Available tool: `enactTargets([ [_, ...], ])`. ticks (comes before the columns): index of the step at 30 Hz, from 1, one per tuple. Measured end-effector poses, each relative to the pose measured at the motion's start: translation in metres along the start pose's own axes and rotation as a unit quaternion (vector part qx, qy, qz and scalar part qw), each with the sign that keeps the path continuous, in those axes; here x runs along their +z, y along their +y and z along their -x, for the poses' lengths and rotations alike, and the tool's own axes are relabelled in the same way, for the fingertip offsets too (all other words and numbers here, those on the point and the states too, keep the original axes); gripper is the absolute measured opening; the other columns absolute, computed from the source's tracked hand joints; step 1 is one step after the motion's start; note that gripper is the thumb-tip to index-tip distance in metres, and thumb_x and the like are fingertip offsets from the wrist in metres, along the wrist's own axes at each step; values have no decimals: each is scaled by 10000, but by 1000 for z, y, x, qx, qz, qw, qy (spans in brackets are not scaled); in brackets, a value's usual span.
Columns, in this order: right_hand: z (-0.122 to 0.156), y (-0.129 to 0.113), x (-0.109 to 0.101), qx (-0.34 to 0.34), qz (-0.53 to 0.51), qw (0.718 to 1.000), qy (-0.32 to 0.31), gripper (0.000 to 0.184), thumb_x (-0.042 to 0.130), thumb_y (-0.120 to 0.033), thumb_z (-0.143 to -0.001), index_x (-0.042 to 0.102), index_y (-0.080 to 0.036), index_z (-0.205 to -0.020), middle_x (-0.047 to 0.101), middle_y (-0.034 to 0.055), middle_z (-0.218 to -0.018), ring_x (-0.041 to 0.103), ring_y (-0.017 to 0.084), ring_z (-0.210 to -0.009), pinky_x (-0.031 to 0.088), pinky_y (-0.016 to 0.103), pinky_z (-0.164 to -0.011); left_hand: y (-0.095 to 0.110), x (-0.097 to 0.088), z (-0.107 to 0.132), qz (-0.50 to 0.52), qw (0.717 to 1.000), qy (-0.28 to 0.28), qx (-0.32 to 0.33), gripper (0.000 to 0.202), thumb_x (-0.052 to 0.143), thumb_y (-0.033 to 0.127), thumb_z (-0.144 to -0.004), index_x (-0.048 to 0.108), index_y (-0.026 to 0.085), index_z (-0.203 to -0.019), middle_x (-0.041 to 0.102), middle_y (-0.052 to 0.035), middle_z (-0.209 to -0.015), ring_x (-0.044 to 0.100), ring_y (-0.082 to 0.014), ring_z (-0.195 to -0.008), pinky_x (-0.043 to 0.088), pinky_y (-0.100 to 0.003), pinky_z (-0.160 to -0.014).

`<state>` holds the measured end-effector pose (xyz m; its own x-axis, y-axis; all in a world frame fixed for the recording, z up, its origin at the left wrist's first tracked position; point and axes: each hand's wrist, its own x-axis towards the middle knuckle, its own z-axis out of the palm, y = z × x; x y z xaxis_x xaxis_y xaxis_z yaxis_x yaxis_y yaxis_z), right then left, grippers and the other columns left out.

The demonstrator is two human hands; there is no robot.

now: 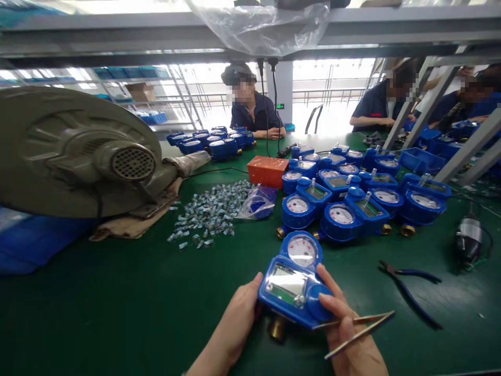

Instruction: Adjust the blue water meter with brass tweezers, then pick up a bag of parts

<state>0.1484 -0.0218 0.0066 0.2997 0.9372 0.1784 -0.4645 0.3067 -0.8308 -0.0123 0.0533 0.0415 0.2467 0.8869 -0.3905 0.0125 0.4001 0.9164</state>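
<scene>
A blue water meter point(289, 284) with a round white dial and a rectangular display window is tilted toward me near the table's front edge. My left hand point(239, 318) grips its left side, thumb along the casing. On the other side, my right hand point(358, 356) rests its fingertips on the casing beside the round blue cap. Gold-coloured tweezers point(385, 316) are held in that same hand, running across the fingers. A brass threaded end point(276, 329) sticks out below the meter. The undersides of both hands are partly hidden.
Several blue meters point(340, 219) crowd the right side behind my hands. Small clear-and-blue parts point(211, 211) lie heaped left of an orange box point(268, 172). Pliers point(410, 292) lie at right. A large blower point(78, 151) stands left. Across the table sits a person point(256, 112).
</scene>
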Motion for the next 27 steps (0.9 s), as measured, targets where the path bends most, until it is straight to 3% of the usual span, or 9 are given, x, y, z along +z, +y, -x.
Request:
enactTargets([
  [4, -27, -19, -9, 41, -58, 997, 20, 289, 469, -433, -880, 663, -256, -1001, 469, 70, -1347, 446, 282, -1223, 443, 433, -966, -42, 22, 25, 76, 996, 3, -38, 508, 556, 641, -718, 615, 137, -698, 457, 11, -592, 335, -104, -546, 267, -230, -505],
  [7, -54, -33, -19, 64, 0, 998, 12, 311, 470, -403, -885, 665, -180, -978, 611, 120, -1157, 551, 247, -1091, 474, 355, -899, -65, 44, 33, 143, 982, -110, -54, 504, 607, 592, -709, 644, 116, -870, 550, -40, -684, 278, -75, -502, 151, -233, -453],
  [10, -74, -39, -19, 74, 31, 996, -41, 332, 439, -389, -902, 660, -148, -962, 657, 121, -1044, 611, 212, -945, 495, 314, -813, -69, 62, 32, 163, 970, -172, -61, 442, 661, 463, -717, 620, 106, -974, 619, -99, -807, 273, -50, -472, 113, -242, -450],
  [13, -87, -40, -15, 61, 42, 993, -93, 300, 454, -369, -900, 658, -151, -926, 680, 102, -959, 627, 193, -874, 500, 297, -763, -63, 75, 29, 188, 966, -166, -55, 337, 674, 354, -727, 610, 95, -933, 633, -115, -827, 267, -33, -457, 122, -234, -453],
  [17, -102, -40, -10, 54, 52, 992, -102, 277, 480, -393, -885, 648, -175, -917, 683, 71, -910, 626, 187, -849, 500, 308, -754, -55, 92, 24, 252, 956, -137, -54, 293, 670, 213, -714, 595, 75, -961, 631, -126, -863, 287, -47, -514, 150, -208, -457],
  [20, -110, -40, -11, 41, 83, 992, -81, 288, 495, -402, -878, 647, -167, -943, 666, 80, -973, 615, 163, -776, 497, 280, -682, -52, 101, 20, 257, 957, -123, -52, 286, 621, 184, -764, 561, 76, -1022, 635, -130, -911, 305, -54, -552, 183, -190, -476],
  [22, -109, -41, -18, 7, 110, 993, -43, 292, 492, -404, -880, 646, -167, -951, 640, 79, -1032, 601, 159, -812, 490, 280, -711, -51, 104, 17, 242, 961, -121, -49, 274, 599, 190, -792, 546, 75, -1035, 635, -137, -950, 302, -55, -561, 195, -189, -481],
  [25, -88, -41, -37, -72, 146, 986, 47, 266, 491, -390, -886, 633, -178, -962, 598, 59, -1057, 559, 161, -928, 453, 293, -837, -52, 104, 13, 220, 966, -131, -37, 293, 582, 209, -816, 533, 72, -1071, 629, -148, -994, 302, -59, -573, 197, -193, -485],
  [27, -62, -40, -53, -107, 176, 973, 102, 236, 506, -359, -884, 615, -183, -998, 587, 56, -1021, 559, 149, -875, 460, 284, -808, -54, 102, 11, 211, 966, -145, -34, 308, 575, 223, -828, 529, 75, -1095, 625, -150, -1004, 276, -55, -561, 179, -197, -483],
])
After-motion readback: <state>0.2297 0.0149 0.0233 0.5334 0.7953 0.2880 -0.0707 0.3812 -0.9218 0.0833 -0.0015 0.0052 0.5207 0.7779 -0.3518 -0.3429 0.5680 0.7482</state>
